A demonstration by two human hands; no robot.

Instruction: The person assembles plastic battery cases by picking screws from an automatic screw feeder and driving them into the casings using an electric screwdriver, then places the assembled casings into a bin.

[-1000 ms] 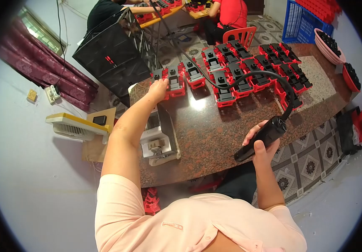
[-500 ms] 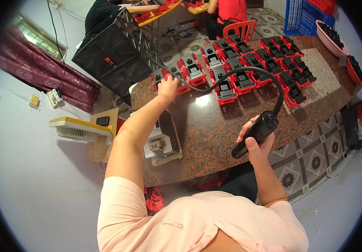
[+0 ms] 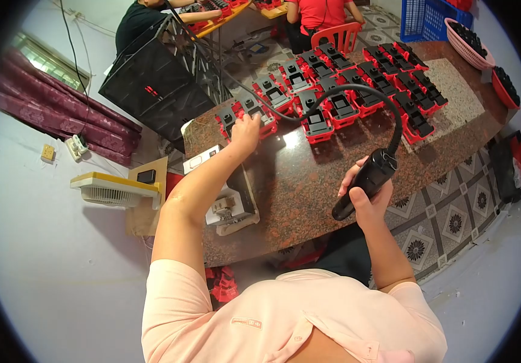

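My left hand (image 3: 246, 132) reaches to the left end of the rows of red and black assemblies (image 3: 318, 124). Its fingers touch the near side of one assembly (image 3: 249, 106); whether they grip it is hard to make out. In my right hand (image 3: 369, 192), over the near right part of the stone table (image 3: 297, 193), is a black cylindrical handheld tool (image 3: 374, 174), tilted with its cable end up. A thick black cable (image 3: 357, 89) arcs from the tool over the assemblies toward the back left.
Left of the table stand a black crate (image 3: 151, 85) and a yellow and white fan (image 3: 115, 187). A grey metal device (image 3: 230, 209) sits beside my left forearm. Baskets of black parts (image 3: 469, 42) line the right edge. Two people (image 3: 321, 15) work beyond the table.
My left hand has moved right along the near side of the left assemblies. My right hand still holds the tool, slightly higher in view. The left group of assemblies now stands closer to the others.
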